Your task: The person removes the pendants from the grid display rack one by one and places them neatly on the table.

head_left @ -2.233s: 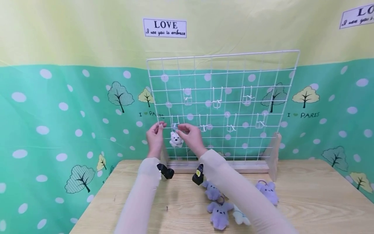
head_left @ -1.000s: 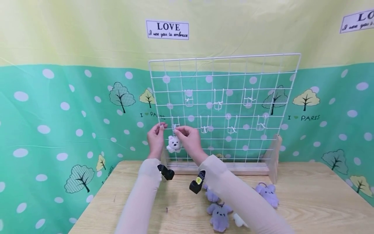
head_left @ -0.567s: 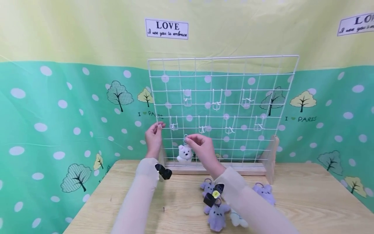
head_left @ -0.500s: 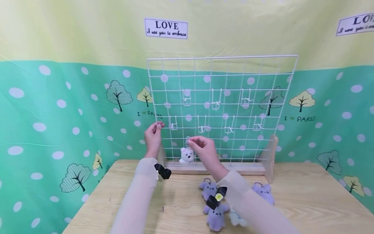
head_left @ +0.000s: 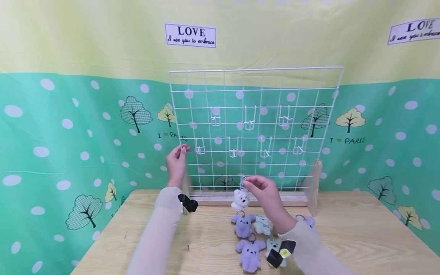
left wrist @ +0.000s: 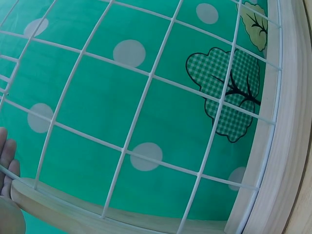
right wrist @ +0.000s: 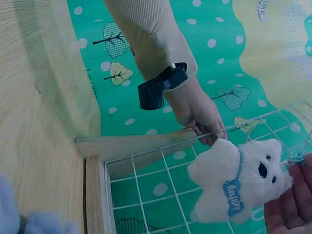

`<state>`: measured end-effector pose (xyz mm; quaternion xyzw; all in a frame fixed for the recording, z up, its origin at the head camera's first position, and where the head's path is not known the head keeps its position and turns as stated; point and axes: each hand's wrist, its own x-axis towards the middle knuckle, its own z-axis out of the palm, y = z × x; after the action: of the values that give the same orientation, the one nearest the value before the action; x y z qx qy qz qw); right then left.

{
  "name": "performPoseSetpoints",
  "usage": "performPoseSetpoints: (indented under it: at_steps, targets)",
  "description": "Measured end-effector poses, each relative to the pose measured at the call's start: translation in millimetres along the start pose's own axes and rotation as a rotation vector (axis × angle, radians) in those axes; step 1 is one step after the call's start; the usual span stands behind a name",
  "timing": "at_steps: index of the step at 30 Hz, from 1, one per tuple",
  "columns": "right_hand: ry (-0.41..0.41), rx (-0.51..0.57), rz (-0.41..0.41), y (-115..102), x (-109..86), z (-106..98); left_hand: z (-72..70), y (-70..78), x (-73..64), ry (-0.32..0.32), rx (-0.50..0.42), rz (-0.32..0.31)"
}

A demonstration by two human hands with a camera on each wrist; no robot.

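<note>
A white plush dog keychain (head_left: pixel 241 199) with a blue tag on its front hangs just in front of the lower part of the white wire grid (head_left: pixel 256 69). My right hand (head_left: pixel 266 194) pinches its metal clasp between thumb and fingertips. In the right wrist view the plush dog (right wrist: pixel 243 180) lies sideways across the picture beside my right fingers (right wrist: pixel 292 202). On the grid's left side wire, my left hand (head_left: pixel 176 164) holds the frame with thumb and fingers. Several white wire hooks (head_left: pixel 234 152) sit on the grid in two rows, with nothing hanging on them.
Several plush keychains lie on the wooden table (head_left: pixel 144 236): purple ones (head_left: pixel 250 255) at the front and white ones (head_left: pixel 262 224) beside them, partly behind the right arm. Another purple plush (head_left: pixel 310 222) is mostly hidden. A wooden stand (head_left: pixel 313 187) supports the grid.
The white plush dog has come off the lower-left hook, and my right hand has carried it rightward and down. My left hand has stayed on the grid's side wire.
</note>
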<state>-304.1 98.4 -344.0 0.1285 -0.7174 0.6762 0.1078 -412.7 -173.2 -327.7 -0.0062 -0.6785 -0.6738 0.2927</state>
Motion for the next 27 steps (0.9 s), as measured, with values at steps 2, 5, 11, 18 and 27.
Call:
performPoseSetpoints:
  at_steps: [2, 5, 11, 18, 27]
  targets:
    - [0.006, -0.015, 0.007, 1.7, -5.0, -7.7, 0.2, 0.4, 0.5, -0.001, 0.001, -0.002]
    - [0.018, -0.046, 0.025, 4.6, -13.6, -19.5, 0.3, 0.4, 1.0, -0.007, 0.0, -0.012]
    - [0.027, -0.092, 0.017, 11.3, -32.0, -42.7, 0.8, -0.5, 0.3, 0.002, -0.01, -0.011]
    - [-0.014, -0.161, -0.012, 16.9, -52.0, -69.2, 0.1, -0.5, -0.6, 0.007, -0.022, 0.008]
    - [0.01, -0.187, 0.014, 35.0, -73.2, -100.5, 1.0, -0.5, 0.3, 0.004, -0.021, 0.003]
